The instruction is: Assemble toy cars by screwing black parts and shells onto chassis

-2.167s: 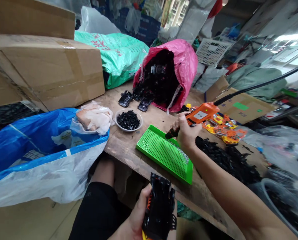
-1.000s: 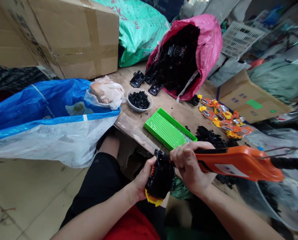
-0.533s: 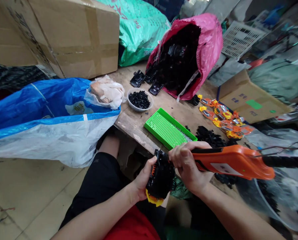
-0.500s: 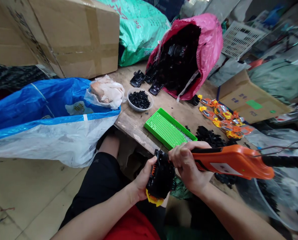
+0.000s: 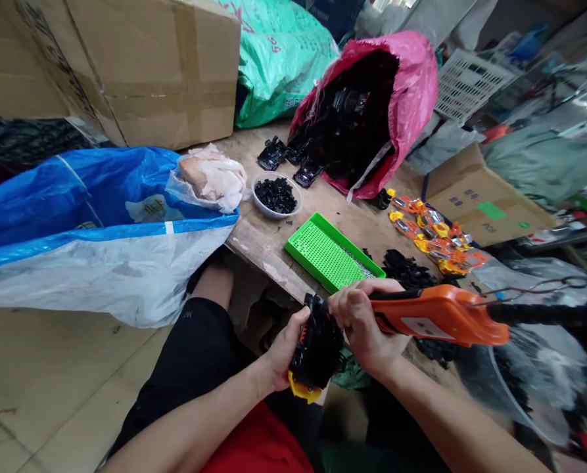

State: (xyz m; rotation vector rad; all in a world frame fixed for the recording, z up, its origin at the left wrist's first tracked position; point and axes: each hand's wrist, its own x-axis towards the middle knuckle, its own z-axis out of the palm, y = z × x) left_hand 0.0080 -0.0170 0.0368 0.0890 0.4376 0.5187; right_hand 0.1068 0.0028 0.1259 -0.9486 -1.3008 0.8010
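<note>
My left hand (image 5: pixel 284 351) is closed around a black plastic toy car body (image 5: pixel 317 348) with a yellow end and orange bits, held over my lap. My right hand (image 5: pixel 369 325) is wrapped round the grip of an orange electric screwdriver (image 5: pixel 436 315). Its front end points left at the car body's upper right edge; my fingers hide the tip, so whether it touches a screw I cannot see. Just beyond the hands lies a green perforated tray (image 5: pixel 330 253) with small metal screws (image 5: pixel 365 266) at its right end.
A bowl of small black parts (image 5: pixel 276 195) stands on the wooden table (image 5: pixel 258 240). Behind it, a pink sack (image 5: pixel 416 98) spills black car bodies. Orange-yellow parts (image 5: pixel 436 233) and black pieces (image 5: pixel 406 266) lie to the right. A blue-white sack (image 5: pixel 100 263) gapes at left.
The orange screwdriver's rear end has swung left and slightly up in view, and my right hand has shifted a little left. My left hand and the car body have hardly moved.
</note>
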